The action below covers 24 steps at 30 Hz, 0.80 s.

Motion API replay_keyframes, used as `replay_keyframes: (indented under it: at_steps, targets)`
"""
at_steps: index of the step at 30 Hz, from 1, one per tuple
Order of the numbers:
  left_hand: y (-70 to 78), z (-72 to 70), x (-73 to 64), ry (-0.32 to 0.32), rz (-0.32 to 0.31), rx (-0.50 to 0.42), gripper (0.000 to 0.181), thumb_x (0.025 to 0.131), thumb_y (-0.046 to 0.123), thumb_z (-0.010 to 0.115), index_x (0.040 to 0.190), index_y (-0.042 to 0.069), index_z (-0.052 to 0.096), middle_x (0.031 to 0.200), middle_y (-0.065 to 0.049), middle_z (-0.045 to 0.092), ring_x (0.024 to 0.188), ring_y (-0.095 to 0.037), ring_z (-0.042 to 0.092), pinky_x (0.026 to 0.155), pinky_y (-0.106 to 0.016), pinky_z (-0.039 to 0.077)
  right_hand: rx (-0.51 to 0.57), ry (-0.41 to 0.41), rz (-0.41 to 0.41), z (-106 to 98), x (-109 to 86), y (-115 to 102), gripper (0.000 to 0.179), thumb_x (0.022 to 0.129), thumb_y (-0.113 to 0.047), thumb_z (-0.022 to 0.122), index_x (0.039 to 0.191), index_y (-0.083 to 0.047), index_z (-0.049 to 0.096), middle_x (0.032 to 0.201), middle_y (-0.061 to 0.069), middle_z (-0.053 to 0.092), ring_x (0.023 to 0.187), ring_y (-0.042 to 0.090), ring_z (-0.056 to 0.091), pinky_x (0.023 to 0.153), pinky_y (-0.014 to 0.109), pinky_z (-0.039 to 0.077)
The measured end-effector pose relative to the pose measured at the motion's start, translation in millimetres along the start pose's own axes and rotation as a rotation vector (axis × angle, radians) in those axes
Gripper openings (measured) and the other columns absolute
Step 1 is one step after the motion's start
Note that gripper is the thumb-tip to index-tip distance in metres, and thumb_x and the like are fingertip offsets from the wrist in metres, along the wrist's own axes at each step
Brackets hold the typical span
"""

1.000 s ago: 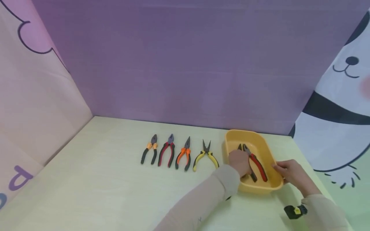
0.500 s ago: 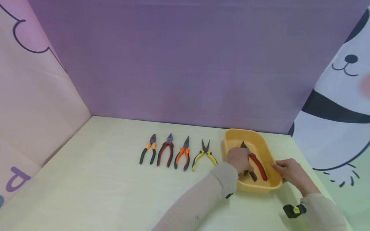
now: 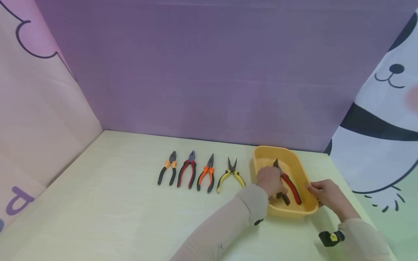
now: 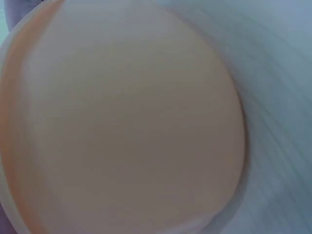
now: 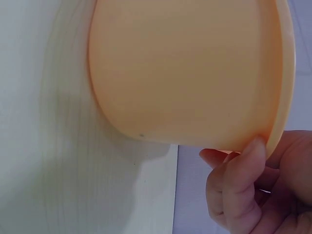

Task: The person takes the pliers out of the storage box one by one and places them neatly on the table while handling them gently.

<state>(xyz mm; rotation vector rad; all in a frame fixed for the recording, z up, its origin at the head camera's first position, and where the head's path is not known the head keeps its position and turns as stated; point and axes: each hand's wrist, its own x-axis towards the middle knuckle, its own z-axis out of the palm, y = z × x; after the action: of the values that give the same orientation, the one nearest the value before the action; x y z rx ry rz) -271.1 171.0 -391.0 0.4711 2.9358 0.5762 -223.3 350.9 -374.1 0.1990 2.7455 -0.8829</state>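
A yellow plastic basin (image 3: pixel 302 172) stands at the table's right side. My left hand (image 3: pixel 269 180) reaches down inside it, over the pliers there, and I cannot tell whether its hidden fingers grip any. Red-and-black pliers (image 3: pixel 292 188) lie slanted in the basin, their upper part partly covered by that hand. Another dark handle end (image 3: pixel 279 195) shows beside its fingers. My right hand (image 3: pixel 328 193) pinches the basin's right rim between thumb and fingers; the right wrist view shows those fingers (image 5: pixel 243 170) at the rim. Only the basin's outer wall (image 4: pixel 126 122) fills the left wrist view.
In a row left of the basin lie pliers with orange-and-black handles (image 3: pixel 163 173), red-and-black pliers (image 3: pixel 180 175), orange needle-nose pliers (image 3: pixel 201 177) and yellow needle-nose pliers (image 3: pixel 223 178). A purple backdrop (image 3: pixel 212 72) rises behind the table (image 3: pixel 124 203).
My left hand has shifted slightly within the basin, and the plier jaws that showed above it a second ago are now hidden. The right hand stays on the rim.
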Motion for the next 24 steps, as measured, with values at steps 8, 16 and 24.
replay_keyframes:
  at_steps: [8,16,24]
  targets:
    - [-0.1,-2.1,0.6,0.005,0.016,-0.056,0.031,0.065,0.048,0.082,0.078,0.025,0.067,0.07,0.011,0.057,0.066,-0.006,0.049,0.064,-0.021,0.038,-0.01,0.003,-0.004,0.5,1.2,1.6,0.041,0.098,-0.021,0.05,0.116,0.016,0.055,0.079,0.009,0.065,0.063,0.016,0.059,0.059,0.032,0.053]
    - [8.9,-16.2,-7.9,-0.034,0.015,-0.005,0.037,0.067,0.052,0.08,0.074,0.022,0.06,0.069,0.009,0.054,0.064,-0.006,0.047,0.06,-0.021,0.038,-0.034,0.012,-0.037,0.1,1.2,2.9,0.04,0.098,-0.019,0.049,0.116,0.016,0.055,0.081,0.012,0.066,0.062,0.016,0.059,0.058,0.032,0.053]
    - [4.8,-35.1,-19.3,-0.053,0.044,-0.001,0.038,0.067,0.052,0.08,0.08,0.02,0.061,0.072,0.01,0.054,0.067,-0.006,0.048,0.063,-0.021,0.039,-0.023,0.019,-0.026,1.1,1.0,1.0,0.038,0.098,-0.017,0.049,0.116,0.016,0.055,0.079,0.01,0.065,0.06,0.015,0.058,0.057,0.032,0.053]
